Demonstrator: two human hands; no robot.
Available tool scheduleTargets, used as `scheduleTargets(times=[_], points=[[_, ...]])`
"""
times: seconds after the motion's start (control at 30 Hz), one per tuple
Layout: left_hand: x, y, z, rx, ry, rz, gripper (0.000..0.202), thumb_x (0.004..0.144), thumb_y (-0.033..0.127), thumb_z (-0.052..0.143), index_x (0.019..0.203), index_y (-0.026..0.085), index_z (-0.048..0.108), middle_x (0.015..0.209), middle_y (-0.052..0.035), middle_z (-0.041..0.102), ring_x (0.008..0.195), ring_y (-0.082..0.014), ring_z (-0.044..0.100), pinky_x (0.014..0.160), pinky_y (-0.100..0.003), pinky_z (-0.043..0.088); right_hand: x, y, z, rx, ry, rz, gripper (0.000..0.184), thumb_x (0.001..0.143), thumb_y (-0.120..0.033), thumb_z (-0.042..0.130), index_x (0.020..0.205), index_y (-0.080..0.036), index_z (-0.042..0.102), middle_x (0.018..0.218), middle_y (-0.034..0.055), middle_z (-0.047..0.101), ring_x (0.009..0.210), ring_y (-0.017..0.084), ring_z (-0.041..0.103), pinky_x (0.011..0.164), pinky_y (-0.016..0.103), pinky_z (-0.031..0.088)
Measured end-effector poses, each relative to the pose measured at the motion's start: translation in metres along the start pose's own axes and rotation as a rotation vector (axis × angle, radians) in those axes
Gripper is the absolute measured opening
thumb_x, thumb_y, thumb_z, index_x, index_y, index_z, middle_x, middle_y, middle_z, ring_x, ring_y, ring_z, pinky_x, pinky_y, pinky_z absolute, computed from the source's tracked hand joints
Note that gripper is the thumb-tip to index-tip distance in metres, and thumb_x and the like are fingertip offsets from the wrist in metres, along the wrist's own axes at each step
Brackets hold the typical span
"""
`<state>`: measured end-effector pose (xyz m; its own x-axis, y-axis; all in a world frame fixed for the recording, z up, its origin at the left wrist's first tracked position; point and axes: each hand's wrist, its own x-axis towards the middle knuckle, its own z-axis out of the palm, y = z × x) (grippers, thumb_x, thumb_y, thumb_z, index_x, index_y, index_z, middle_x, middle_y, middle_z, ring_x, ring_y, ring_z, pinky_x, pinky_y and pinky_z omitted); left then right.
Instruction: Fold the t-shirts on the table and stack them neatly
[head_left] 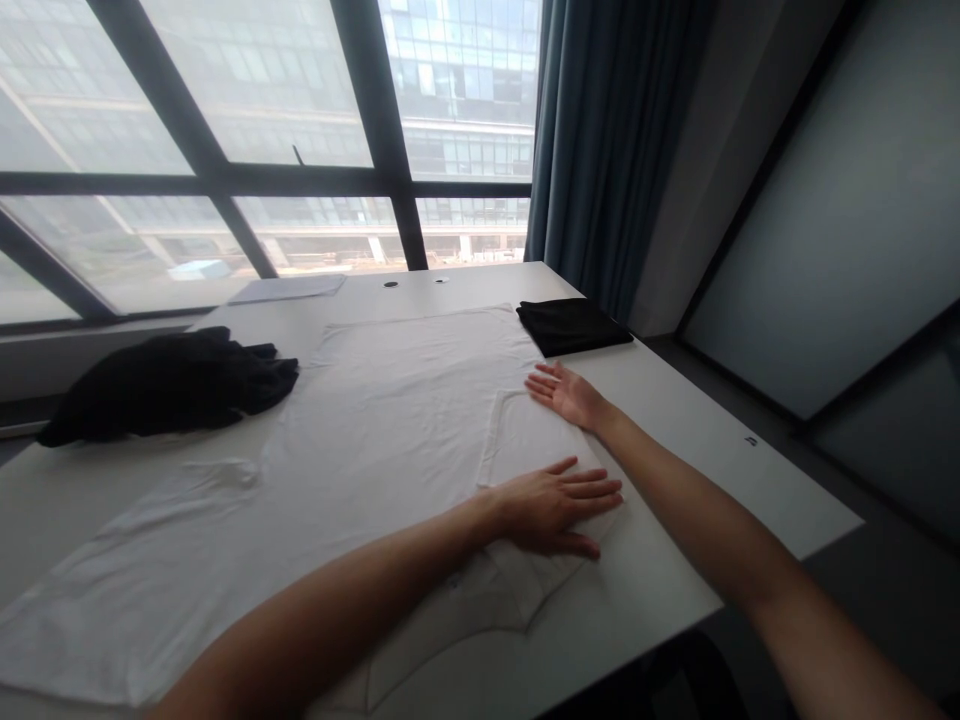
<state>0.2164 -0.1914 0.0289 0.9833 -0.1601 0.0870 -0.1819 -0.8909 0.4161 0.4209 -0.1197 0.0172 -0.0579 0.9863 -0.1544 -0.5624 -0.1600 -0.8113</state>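
The white shirt (390, 420) lies spread flat across the middle of the surface (705, 440), with its right part turned in as a flap (525, 440); its near edge runs close to the near rim of the surface, and one curved bit looks to sit right at it.

The likely trouble is the flap: it is thin, loose cloth held only by pressure; a sideways drag of either palm would probably ruck it or pull the fold line crooked; creases already show in the left part of the shirt. A tug toward the near side could, I judge, slide cloth over the rim.

The left hand (559, 505) rests palm down on the near end of the flap, fingers stretched out and pointing right, gripping nothing; its forearm crosses low over the shirt from the near left. The right hand (566, 392) lies flat at the flap's far edge, fingers spread and pointing left, also holding nothing; its arm comes in from the near right.

A folded black cloth (574, 325) sits just beyond the right hand; a black heap (165, 385) lies far left.
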Motion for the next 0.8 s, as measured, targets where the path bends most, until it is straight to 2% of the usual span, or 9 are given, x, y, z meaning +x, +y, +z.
scheduleTargets(times=[0.07, 0.13, 0.23, 0.3, 0.37, 0.43, 0.57, 0.63, 0.8], points=[[0.0, -0.001, 0.001, 0.0, 0.004, 0.005, 0.075, 0.102, 0.055, 0.049, 0.163, 0.021, 0.023, 0.167, -0.0072, 0.028, 0.156, -0.0244, 0.021, 0.128, -0.047, 0.002, 0.005, -0.012, -0.015, 0.107, 0.173, -0.122, 0.036, 0.104, -0.048, 0.039, 0.118, -0.022, 0.06, 0.127, 0.0143, 0.066, 0.123, 0.022, 0.064, 0.106, 0.044, 0.051], [0.0, -0.002, 0.001, 0.001, 0.008, 0.016, 0.075, 0.102, 0.055, 0.049, 0.163, 0.021, 0.023, 0.167, -0.0083, 0.029, 0.156, -0.0257, 0.021, 0.128, -0.049, 0.004, 0.001, -0.024, -0.025, 0.166, 0.17, -0.174, 0.042, 0.104, -0.051, 0.035, 0.12, -0.021, 0.06, 0.127, 0.0151, 0.067, 0.126, 0.024, 0.062, 0.106, 0.046, 0.051], [0.0, -0.002, 0.0, -0.002, 0.027, 0.029, 0.078, 0.101, 0.055, 0.051, 0.164, 0.02, 0.021, 0.166, -0.0104, 0.03, 0.155, -0.0272, 0.022, 0.128, -0.05, 0.006, -0.013, -0.03, -0.023, 0.159, -0.053, -0.135, 0.053, 0.103, -0.057, 0.034, 0.126, -0.018, 0.061, 0.131, 0.0172, 0.067, 0.13, 0.028, 0.06, 0.109, 0.05, 0.048], [0.0, 0.0, 0.0, -0.016, 0.039, 0.042, 0.081, 0.1, 0.054, 0.053, 0.164, 0.019, 0.019, 0.166, -0.0116, 0.03, 0.155, -0.0276, 0.023, 0.128, -0.05, 0.008, -0.019, -0.025, -0.015, 0.089, -0.229, 0.019, 0.057, 0.104, -0.058, 0.032, 0.131, -0.016, 0.06, 0.134, 0.0183, 0.066, 0.13, 0.03, 0.06, 0.11, 0.053, 0.046], [0.0, 0.003, 0.0, -0.036, 0.038, 0.067, 0.081, 0.1, 0.054, 0.054, 0.164, 0.019, 0.021, 0.166, -0.0118, 0.03, 0.155, -0.0276, 0.025, 0.128, -0.048, 0.009, -0.017, -0.017, -0.009, 0.016, -0.307, 0.178, 0.057, 0.105, -0.055, 0.032, 0.133, -0.013, 0.058, 0.133, 0.0206, 0.066, 0.127, 0.03, 0.063, 0.109, 0.053, 0.046], [0.001, 0.005, 0.001, -0.049, 0.025, 0.092, 0.078, 0.099, 0.054, 0.056, 0.162, 0.019, 0.027, 0.166, -0.0115, 0.029, 0.154, -0.0277, 0.026, 0.128, -0.048, 0.008, -0.009, -0.011, -0.009, 0.008, -0.22, 0.183, 0.053, 0.106, -0.051, 0.034, 0.13, -0.011, 0.058, 0.129, 0.0215, 0.068, 0.121, 0.029, 0.066, 0.107, 0.05, 0.049], [0.002, 0.004, 0.001, -0.045, 0.022, 0.112, 0.07, 0.1, 0.053, 0.054, 0.159, 0.019, 0.036, 0.166, -0.0116, 0.031, 0.154, -0.0271, 0.027, 0.128, -0.048, 0.012, 0.004, -0.016, -0.026, 0.159, 0.143, -0.103, 0.041, 0.106, -0.046, 0.036, 0.124, -0.018, 0.059, 0.117, 0.0144, 0.072, 0.114, 0.024, 0.069, 0.1, 0.044, 0.055], [0.002, 0.0, -0.001, -0.033, 0.069, 0.101, 0.06, 0.105, 0.044, 0.046, 0.158, 0.017, 0.036, 0.164, -0.0123, 0.035, 0.153, -0.024, 0.029, 0.128, -0.045, 0.016, 0.001, -0.024, -0.033, 0.204, 0.173, -0.17, 0.043, 0.106, -0.049, 0.034, 0.123, -0.019, 0.06, 0.117, 0.0141, 0.072, 0.116, 0.025, 0.068, 0.1, 0.044, 0.055], [0.0, -0.009, -0.006, 0.013, 0.187, -0.01, 0.053, 0.108, 0.032, 0.039, 0.158, 0.015, 0.036, 0.161, -0.014, 0.039, 0.152, -0.0214, 0.032, 0.128, -0.042, 0.02, -0.021, -0.032, -0.022, 0.132, -0.193, -0.101, 0.06, 0.103, -0.061, 0.03, 0.13, -0.017, 0.06, 0.134, 0.0175, 0.066, 0.129, 0.031, 0.06, 0.108, 0.054, 0.047]])
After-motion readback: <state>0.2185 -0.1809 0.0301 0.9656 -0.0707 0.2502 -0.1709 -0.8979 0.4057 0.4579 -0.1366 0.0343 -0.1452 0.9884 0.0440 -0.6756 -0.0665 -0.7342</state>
